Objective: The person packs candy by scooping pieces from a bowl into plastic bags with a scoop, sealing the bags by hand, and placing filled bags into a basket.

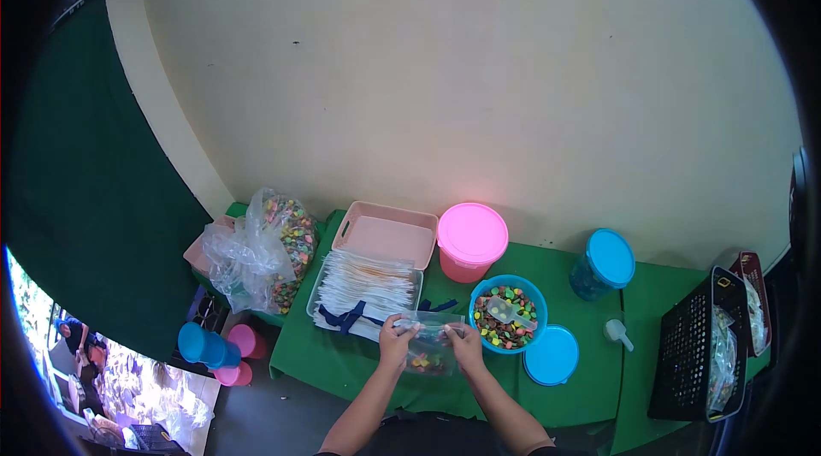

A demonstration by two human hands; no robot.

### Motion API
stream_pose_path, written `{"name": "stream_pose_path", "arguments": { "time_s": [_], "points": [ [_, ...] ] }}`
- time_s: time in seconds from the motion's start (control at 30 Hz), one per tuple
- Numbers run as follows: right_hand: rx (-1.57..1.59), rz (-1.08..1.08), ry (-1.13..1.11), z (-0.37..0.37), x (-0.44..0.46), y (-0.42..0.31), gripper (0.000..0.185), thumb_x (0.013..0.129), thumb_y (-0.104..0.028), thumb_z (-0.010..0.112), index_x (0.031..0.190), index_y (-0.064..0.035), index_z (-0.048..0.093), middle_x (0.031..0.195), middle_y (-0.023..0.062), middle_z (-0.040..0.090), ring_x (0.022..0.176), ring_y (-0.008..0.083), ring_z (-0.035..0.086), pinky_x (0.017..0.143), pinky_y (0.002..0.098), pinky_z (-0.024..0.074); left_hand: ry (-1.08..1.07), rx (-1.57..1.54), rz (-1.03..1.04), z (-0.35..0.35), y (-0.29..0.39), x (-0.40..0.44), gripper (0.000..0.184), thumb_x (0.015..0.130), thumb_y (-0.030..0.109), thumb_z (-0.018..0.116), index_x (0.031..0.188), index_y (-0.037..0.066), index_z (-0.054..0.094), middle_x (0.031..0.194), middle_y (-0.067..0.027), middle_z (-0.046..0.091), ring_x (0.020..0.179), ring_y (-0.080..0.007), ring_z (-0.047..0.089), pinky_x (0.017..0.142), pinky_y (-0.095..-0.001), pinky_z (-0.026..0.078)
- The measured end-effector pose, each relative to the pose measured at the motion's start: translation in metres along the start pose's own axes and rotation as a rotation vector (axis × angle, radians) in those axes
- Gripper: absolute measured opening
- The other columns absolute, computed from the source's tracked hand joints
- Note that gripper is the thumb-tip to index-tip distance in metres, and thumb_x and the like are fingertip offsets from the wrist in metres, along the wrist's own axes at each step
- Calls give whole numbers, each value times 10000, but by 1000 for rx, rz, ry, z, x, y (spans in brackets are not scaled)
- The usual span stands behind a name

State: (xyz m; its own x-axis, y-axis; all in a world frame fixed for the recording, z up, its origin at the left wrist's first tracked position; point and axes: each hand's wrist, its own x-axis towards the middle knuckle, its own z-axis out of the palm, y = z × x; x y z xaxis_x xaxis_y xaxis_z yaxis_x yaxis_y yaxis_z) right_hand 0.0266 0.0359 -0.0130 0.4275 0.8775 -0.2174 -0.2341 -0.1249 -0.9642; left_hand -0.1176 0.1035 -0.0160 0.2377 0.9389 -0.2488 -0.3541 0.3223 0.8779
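A clear plastic bag (428,363) with some colourful pieces at its bottom hangs between my hands. My left hand (396,342) pinches its upper left edge, and my right hand (464,345) grips the upper right edge. Just right of my right hand, a blue tub (540,306) holds many colourful pieces with a clear scoop (506,312) lying on them. Behind my left hand, a stack of white packets (363,281) fills a clear tray, with a dark blue cloth strip (346,317) across its front.
Around the green table (590,387) are a pink tray (385,238), pink-lidded container (472,238), blue-lidded container (603,266), blue lid (551,355), white scoop (617,333) and black basket (684,353). A large bag of pieces (291,242) stands left. Another person (75,340) is far left.
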Motion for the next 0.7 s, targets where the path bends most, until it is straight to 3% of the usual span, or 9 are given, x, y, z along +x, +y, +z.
{"name": "stream_pose_path", "arguments": {
  "time_s": [0.2, 0.33, 0.43, 0.5, 0.53, 0.6, 0.63, 0.67, 0.7],
  "points": [
    [48, 104, -145, -18, 4, 1, 286, 962, -182, 439, 1005, 43, 609, 886, 126, 672, 812, 186, 646, 757, 307, 503, 22, -82, -73, -12, -6, 6, 356, 800, -32, 639, 1109, 37, 475, 843, -120, 655, 702, -136, 609, 655, -250, 486],
    [153, 164, -212, -24, 0, -14, 320, 974, -199, 404, 1055, 49, 590, 944, 154, 666, 886, 211, 639, 835, 329, 484, -9, -146, -115, -6, 6, 2, 445, 816, -21, 621, 1210, 56, 428, 865, -140, 663, 727, -147, 613, 634, -245, 489],
    [311, 193, -327, -27, -1, -14, 354, 970, -248, 416, 1165, 27, 525, 1040, 168, 638, 956, 228, 620, 876, 336, 469, -48, -180, -120, -7, 14, 3, 476, 827, 7, 618, 1253, 70, 413, 900, -126, 656, 733, -145, 616, 626, -254, 492],
    [89, -121, -369, -24, -3, -8, 406, 946, -279, 485, 1246, -8, 455, 1096, 152, 610, 987, 231, 603, 892, 341, 464, -44, -275, -145, -13, 26, 6, 478, 835, 30, 621, 1260, 76, 407, 926, -122, 649, 755, -158, 619, 645, -261, 492],
    [88, -119, -373, -20, -10, -8, 406, 946, -279, 485, 1246, -8, 455, 1096, 152, 610, 987, 231, 603, 892, 341, 464, -41, -365, -171, -17, 31, 5, 480, 843, 54, 623, 1267, 82, 400, 952, -118, 641, 777, -170, 622, 664, -268, 492],
    [-212, -90, -472, -14, -24, -10, 432, 898, -296, 585, 1209, -22, 465, 1011, 120, 626, 937, 193, 621, 746, 308, 530, 29, -378, -154, -20, 33, 8, 498, 859, 87, 613, 1290, 95, 366, 1006, -117, 630, 815, -188, 622, 692, -293, 490],
    [-214, -92, -474, -14, -26, -13, 432, 898, -296, 585, 1209, -22, 465, 1011, 120, 626, 937, 193, 621, 746, 308, 530, 99, -388, -141, -21, 35, 8, 517, 874, 121, 603, 1314, 108, 331, 1060, -115, 619, 853, -205, 621, 720, -319, 489],
    [-86, 100, -431, -14, -29, -14, 421, 884, -265, 608, 1202, -25, 469, 1023, 101, 617, 926, 171, 611, 740, 294, 525, 75, -314, -175, -27, 37, 3, 594, 883, 204, 602, 1361, 139, 257, 1196, -131, 549, 1018, -243, 570, 796, -392, 468],
    [41, 290, -384, -14, -30, -16, 414, 871, -233, 632, 1194, -29, 473, 1035, 82, 607, 914, 150, 602, 733, 280, 520, 77, -317, -173, -32, 37, 1, 594, 883, 204, 602, 1361, 139, 257, 1196, -131, 549, 1018, -243, 570, 796, -392, 468]
  ]
}}
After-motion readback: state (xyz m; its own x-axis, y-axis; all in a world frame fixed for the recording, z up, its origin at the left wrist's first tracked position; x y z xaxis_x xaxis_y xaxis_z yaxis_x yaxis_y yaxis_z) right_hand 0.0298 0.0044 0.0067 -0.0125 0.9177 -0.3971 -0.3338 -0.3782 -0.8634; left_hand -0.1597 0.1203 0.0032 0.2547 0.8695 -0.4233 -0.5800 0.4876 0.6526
